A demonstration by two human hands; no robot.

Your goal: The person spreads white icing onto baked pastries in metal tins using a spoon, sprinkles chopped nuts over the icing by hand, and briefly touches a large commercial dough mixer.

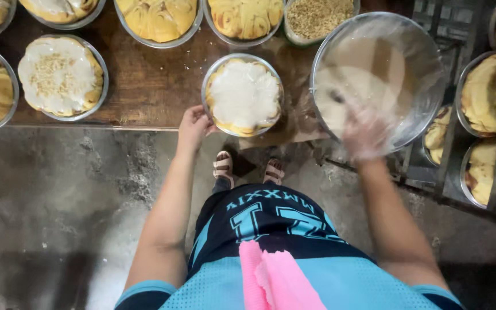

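Left hand (193, 127) fingers pinch the rim of the round foil pan of white-iced rolls (243, 95); steady it there. Right hand (365, 135) blurs inside the big steel mixing bowl (378, 80), grip unclear.

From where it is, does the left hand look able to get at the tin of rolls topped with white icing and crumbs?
Probably yes. The left hand touches the iced tin; the crumb-topped tin sits further along the same wooden table, bare wood between.
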